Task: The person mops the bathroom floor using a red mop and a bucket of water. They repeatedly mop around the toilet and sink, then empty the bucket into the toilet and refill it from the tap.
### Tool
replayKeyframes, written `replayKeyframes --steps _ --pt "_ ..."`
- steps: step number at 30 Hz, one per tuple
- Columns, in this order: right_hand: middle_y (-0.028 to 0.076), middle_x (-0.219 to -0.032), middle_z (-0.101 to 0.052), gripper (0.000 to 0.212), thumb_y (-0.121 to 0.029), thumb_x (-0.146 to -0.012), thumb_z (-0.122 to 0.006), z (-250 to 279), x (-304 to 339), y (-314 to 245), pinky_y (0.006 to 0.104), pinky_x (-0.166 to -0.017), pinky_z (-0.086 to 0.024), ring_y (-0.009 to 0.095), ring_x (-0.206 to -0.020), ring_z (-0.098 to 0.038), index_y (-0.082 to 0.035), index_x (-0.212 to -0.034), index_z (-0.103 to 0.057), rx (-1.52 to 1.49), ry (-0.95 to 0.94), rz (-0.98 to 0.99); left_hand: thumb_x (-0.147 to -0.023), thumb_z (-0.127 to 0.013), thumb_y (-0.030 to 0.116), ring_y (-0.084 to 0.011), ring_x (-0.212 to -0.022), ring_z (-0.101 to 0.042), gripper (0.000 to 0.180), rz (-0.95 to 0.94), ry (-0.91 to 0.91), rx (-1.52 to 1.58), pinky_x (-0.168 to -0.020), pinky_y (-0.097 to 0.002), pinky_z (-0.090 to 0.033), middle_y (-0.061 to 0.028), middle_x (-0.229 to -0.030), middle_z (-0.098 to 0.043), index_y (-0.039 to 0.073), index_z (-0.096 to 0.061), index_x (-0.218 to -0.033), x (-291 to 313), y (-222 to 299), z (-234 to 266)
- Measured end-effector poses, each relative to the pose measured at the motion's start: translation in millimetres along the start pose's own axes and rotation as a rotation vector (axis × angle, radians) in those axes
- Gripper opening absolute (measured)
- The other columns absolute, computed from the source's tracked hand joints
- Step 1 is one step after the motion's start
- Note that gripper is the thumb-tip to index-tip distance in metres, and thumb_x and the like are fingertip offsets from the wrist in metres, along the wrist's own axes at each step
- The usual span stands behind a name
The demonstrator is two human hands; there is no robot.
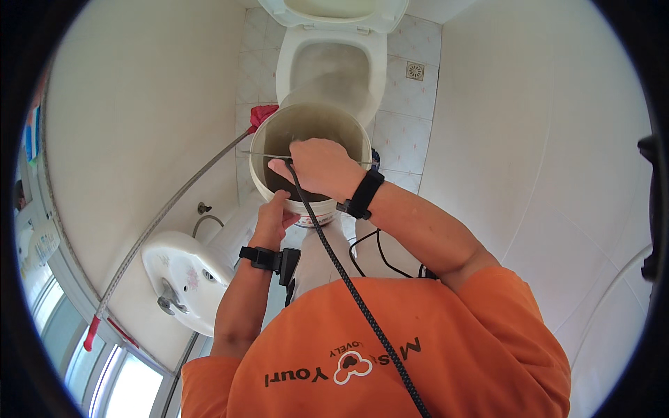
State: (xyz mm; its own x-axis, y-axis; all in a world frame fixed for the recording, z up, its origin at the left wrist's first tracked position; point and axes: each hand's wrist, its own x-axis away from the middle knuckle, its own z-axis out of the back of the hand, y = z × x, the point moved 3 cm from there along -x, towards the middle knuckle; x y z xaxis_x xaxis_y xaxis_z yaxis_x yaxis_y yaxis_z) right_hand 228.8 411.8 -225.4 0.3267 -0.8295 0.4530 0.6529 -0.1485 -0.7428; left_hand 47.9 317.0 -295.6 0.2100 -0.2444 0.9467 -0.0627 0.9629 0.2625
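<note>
A white plastic bucket (260,182) stands in front of me, between my body and the toilet. Its inside looks dark toward the bottom, and my hands hide much of what is in there. A thin bar, seemingly the bucket's wire handle (261,154), crosses over the opening. My right hand (322,166) is closed on that handle around its middle, above the opening. At the near left side, my left hand (274,217) grips the rim, thumb over the edge and fingers outside. A dark braided cord (334,258) runs from near my right hand down across my shirt.
Just beyond the bucket is a white toilet (380,73) with its lid raised. A red-headed mop (262,115) with a long grey pole leans at the left. A washbasin (185,268) juts out at lower left. Walls close in on both sides; a floor drain (414,70) lies right.
</note>
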Motion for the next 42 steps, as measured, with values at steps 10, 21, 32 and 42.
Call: replayKeyframes --steps 10,21,32,42 --pt "0.017 -0.061 -0.060 0.037 -0.032 -0.083 -0.050 15 -24 27 0.0430 -0.058 -0.048 0.035 -0.061 -0.060 -0.003 -0.064 -0.063 0.000 0.119 0.045 -0.079 -0.063 0.031 -0.0203 -0.071 -0.059 0.040 -0.011 -0.108 0.032 -0.067 -0.0289 -0.053 -0.0130 -0.081 -0.059 -0.002 -0.055 -0.100 22 47 -39" --pt "0.013 -0.059 -0.059 0.040 -0.036 -0.086 -0.051 28 -36 46 0.0409 -0.053 -0.047 0.032 -0.059 -0.059 -0.005 -0.063 -0.061 0.049 0.226 0.060 -0.078 -0.064 0.029 -0.0197 -0.061 -0.058 0.040 -0.067 -0.199 0.119 -0.061 -0.0291 -0.053 -0.0099 -0.071 -0.052 -0.003 -0.053 -0.099 5 96 -69" --pt "0.012 -0.059 -0.059 0.036 -0.035 -0.085 -0.054 42 -66 69 0.0398 -0.051 -0.046 0.030 -0.058 -0.060 -0.007 -0.064 -0.059 0.121 0.409 0.068 -0.086 -0.051 0.011 -0.0193 -0.079 -0.061 0.019 -0.070 -0.373 0.299 -0.075 -0.0269 -0.050 -0.0138 -0.085 -0.059 -0.004 -0.053 -0.098 -43 136 -102" --pt "0.012 -0.072 -0.059 0.013 -0.019 -0.074 -0.059 47 -97 88 0.0408 -0.064 -0.047 0.031 -0.068 -0.059 -0.007 -0.080 -0.060 0.089 0.592 0.240 -0.087 -0.040 0.001 -0.0228 -0.100 -0.055 0.029 -0.457 -0.597 0.495 -0.090 -0.0334 -0.045 -0.0159 -0.113 -0.053 -0.005 -0.045 -0.115 -90 178 -138"
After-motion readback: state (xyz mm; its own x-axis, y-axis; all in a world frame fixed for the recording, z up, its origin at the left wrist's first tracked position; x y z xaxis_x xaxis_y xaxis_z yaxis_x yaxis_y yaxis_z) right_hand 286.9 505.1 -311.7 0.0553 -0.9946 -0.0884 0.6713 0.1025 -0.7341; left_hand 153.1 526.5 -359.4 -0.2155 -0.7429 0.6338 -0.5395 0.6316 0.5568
